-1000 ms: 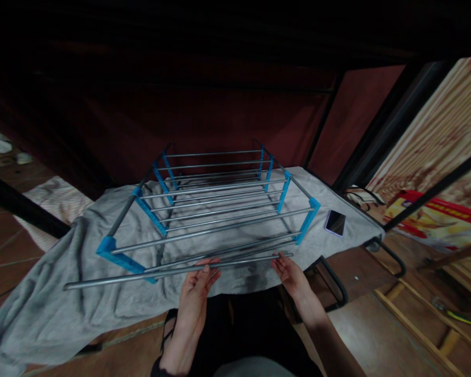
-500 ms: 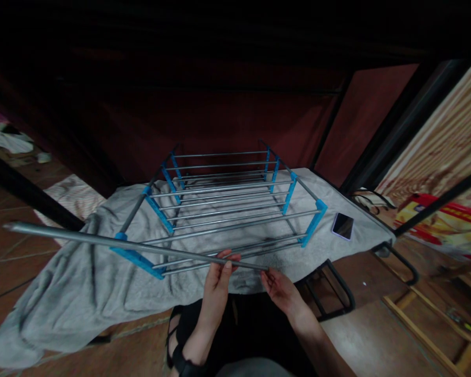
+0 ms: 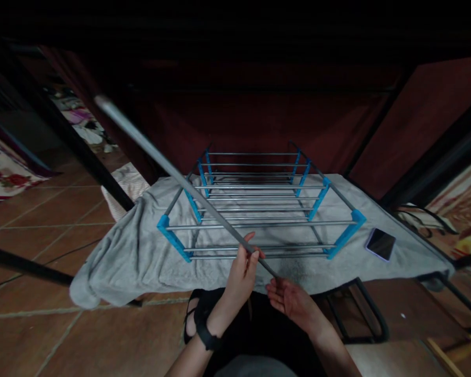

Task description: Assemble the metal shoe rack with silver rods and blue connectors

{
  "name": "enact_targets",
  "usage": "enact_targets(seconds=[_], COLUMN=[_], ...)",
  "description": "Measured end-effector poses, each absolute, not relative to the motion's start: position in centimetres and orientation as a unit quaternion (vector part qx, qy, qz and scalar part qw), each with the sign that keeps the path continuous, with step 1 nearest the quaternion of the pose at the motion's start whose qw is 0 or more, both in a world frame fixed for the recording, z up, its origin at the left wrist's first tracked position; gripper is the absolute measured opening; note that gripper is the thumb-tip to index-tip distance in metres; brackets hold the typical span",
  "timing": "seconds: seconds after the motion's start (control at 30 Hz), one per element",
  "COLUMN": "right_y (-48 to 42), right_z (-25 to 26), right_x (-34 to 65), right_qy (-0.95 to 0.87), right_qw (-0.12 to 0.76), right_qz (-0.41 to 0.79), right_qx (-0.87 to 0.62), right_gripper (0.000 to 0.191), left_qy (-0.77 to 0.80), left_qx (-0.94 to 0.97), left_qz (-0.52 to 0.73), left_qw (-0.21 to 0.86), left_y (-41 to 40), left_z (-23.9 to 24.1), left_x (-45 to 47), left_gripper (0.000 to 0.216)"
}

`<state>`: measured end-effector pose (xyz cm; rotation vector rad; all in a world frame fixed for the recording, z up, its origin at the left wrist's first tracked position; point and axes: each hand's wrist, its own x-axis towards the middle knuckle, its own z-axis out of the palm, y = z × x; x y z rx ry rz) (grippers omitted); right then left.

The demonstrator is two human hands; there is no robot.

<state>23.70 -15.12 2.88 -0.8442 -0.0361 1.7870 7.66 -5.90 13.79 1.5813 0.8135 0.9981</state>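
Note:
A long grey metal tube (image 3: 172,170) slants from the upper left down to my hands, its far end raised. My left hand (image 3: 243,269) is closed around the tube near its lower part, thumb on top. At the tube's near end is my right hand (image 3: 292,301), palm turned up, its curled fingertips against that end. Behind them, a rack (image 3: 259,225) of thin metal bars joined by blue plastic brackets (image 3: 347,233) lies on a grey blanket (image 3: 133,251). The tube passes over the rack's left front part.
A phone (image 3: 380,244) lies on the blanket right of the rack. Black metal frame loops (image 3: 361,314) jut out at the front right. Dark posts (image 3: 74,146) stand on the left, and a dark red panel (image 3: 259,120) rises behind. Tiled floor (image 3: 31,335) shows below.
The tube's far end has swung upward, so the tube slants more steeply. My right hand has turned palm up with its fingers looser. The view has shifted left.

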Motion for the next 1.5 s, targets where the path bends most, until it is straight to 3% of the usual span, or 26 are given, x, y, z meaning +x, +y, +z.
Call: enact_targets(seconds=[0.33, 0.8, 0.93, 1.23, 1.5], right_y=[-15.2, -16.2, -16.7, -17.1, -17.2], right_z=[3.7, 5.6, 5.2, 2.8, -0.1], right_x=[25.4, 27.9, 28.9, 30.2, 31.6], right_qy=[-0.041, -0.1, -0.102, -0.066, -0.039], right_qw=[0.607, 0.68, 0.705, 0.725, 0.724], right_qz=[0.687, 0.568, 0.533, 0.503, 0.486], right_qx=[-0.398, -0.453, -0.456, -0.467, -0.488], right_gripper=[0.025, 0.023, 0.03, 0.019, 0.026], left_qy=[0.289, 0.327, 0.318, 0.314, 0.312], left_qx=[0.856, 0.932, 0.94, 0.946, 0.949], left_qz=[0.32, 0.139, 0.116, 0.076, 0.045], left_qw=[0.286, 0.073, 0.038, 0.013, -0.001], left_y=[-5.7, -6.2, -5.9, -4.9, -4.0], left_z=[16.3, 10.5, 9.5, 7.9, 6.0], left_x=[6.3, 6.1, 5.6, 5.1, 4.5], left_gripper=[0.042, 0.06, 0.054, 0.053, 0.05])
